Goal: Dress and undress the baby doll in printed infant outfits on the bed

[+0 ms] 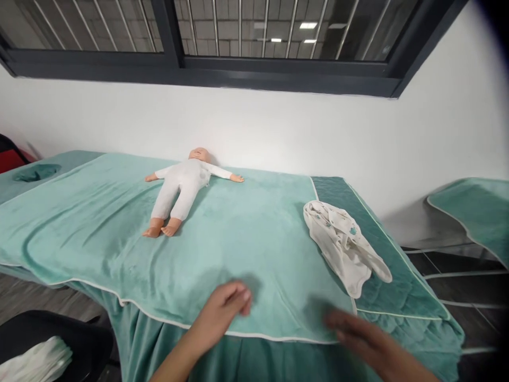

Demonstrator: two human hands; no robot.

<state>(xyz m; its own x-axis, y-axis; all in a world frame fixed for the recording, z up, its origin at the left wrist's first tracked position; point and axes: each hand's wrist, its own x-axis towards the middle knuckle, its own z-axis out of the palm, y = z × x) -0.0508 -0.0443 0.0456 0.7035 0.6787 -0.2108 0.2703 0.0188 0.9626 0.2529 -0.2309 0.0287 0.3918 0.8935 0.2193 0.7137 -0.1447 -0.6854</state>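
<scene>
Hands [227, 306] above bed [254, 228] with doll [185, 180]

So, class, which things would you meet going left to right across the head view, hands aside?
White bundle, doll in white clothing, crumpled patterned garment, green cloth at the far right.

Doll's romper [183, 179]: plain white
Doll's head [200, 154]: peach
Printed baby garment [337, 236]: off-white, scattered with small teal and brownish motifs
Blanket [246, 233]: plain mint green, white piping
Quilted bedspread [397, 289]: deeper teal, stitched pattern, pale yellow-green edging
Window frame [254, 72]: charcoal grey
Wall [286, 124]: plain white
Chair [85, 339]: black
</scene>
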